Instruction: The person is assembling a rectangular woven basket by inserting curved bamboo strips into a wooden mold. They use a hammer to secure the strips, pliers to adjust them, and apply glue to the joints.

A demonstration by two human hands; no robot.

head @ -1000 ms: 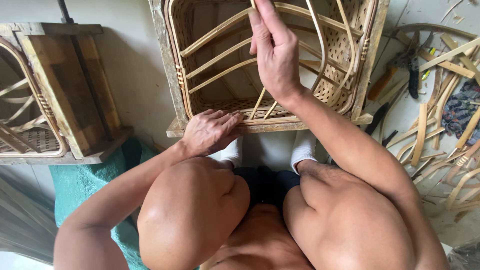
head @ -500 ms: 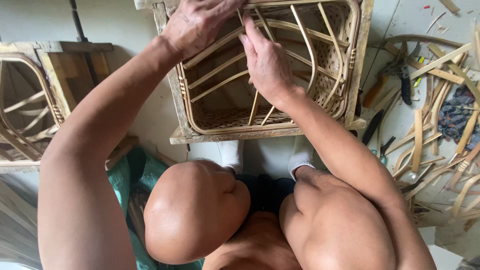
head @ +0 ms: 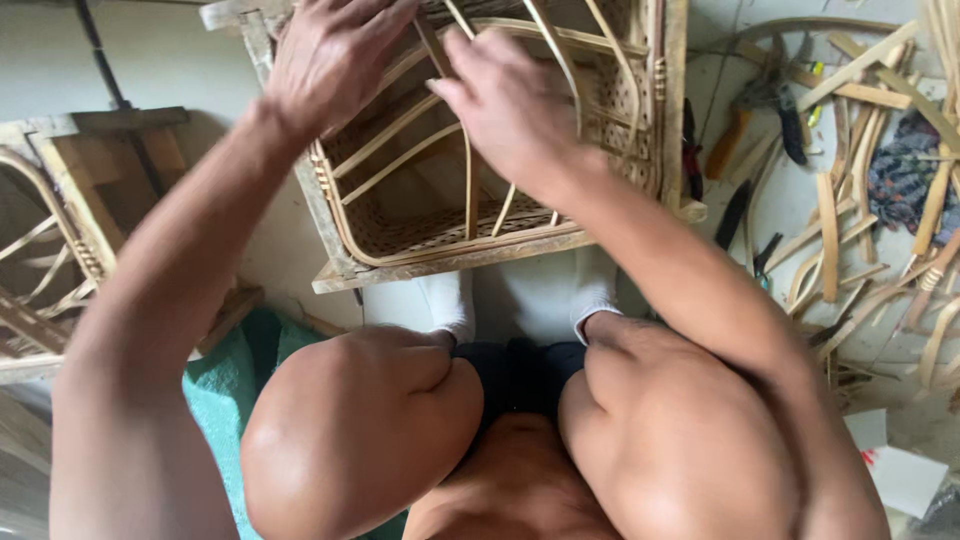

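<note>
Pale floor lay under the rattan frame, beyond the person's knees. Left hand and right hand curled over its curved canes; fingertips hidden, so grips couldn't be told.

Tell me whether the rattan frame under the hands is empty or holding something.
Empty: the rattan frame shows only curved canes and its woven panel inside. The left hand and right hand rest on its canes.

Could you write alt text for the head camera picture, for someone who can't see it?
Seen from above, a crouching person's left hand and right hand work on the curved cane strips of a wood-framed rattan panel. Loose cane offcuts lie at right, a similar frame at left.
</note>
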